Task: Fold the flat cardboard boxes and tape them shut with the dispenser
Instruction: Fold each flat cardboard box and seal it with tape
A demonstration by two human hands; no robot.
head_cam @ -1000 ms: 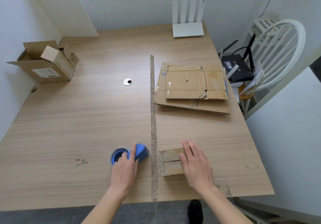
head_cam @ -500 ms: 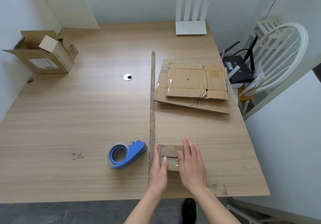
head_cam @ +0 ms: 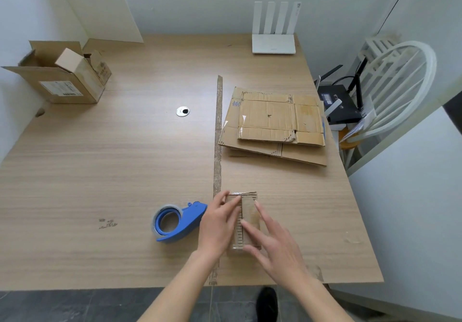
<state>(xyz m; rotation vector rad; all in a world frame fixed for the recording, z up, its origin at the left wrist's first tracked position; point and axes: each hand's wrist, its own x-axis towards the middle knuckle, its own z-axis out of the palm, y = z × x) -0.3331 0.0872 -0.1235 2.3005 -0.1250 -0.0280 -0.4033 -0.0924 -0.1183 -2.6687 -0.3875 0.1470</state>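
Both hands now work the small cardboard box (head_cam: pixel 246 218) at the near edge of the table (head_cam: pixel 105 161); a second earlier the left hand (head_cam: pixel 220 224) rested on the blue tape dispenser (head_cam: pixel 178 221), which now lies free just to the left of that hand, its roll facing up. The box, earlier lying crosswise, now runs lengthwise away from the person. The left hand lies along the box's left side with fingers lightly bent over its top edge, while the right hand (head_cam: pixel 275 244) rests flat on the top with fingers straight and spread, gripping nothing. A shiny strip of tape shows along the box's far edge. A long brown strip (head_cam: pixel 218 146) runs down the table, passing just left of the box and under the left wrist. Farther back on the right lies a stack of flat cardboard boxes (head_cam: pixel 273 124), untouched. At the far left stands an open carton (head_cam: pixel 60 76) with a white shipping label too small to read. A white router (head_cam: pixel 273 39) stands at the far edge, a metal grommet (head_cam: pixel 182 111) sits mid-table, and a white chair (head_cam: pixel 390 91) beside the table holds a black router (head_cam: pixel 340 101). The stack bears small blue print, illegible.
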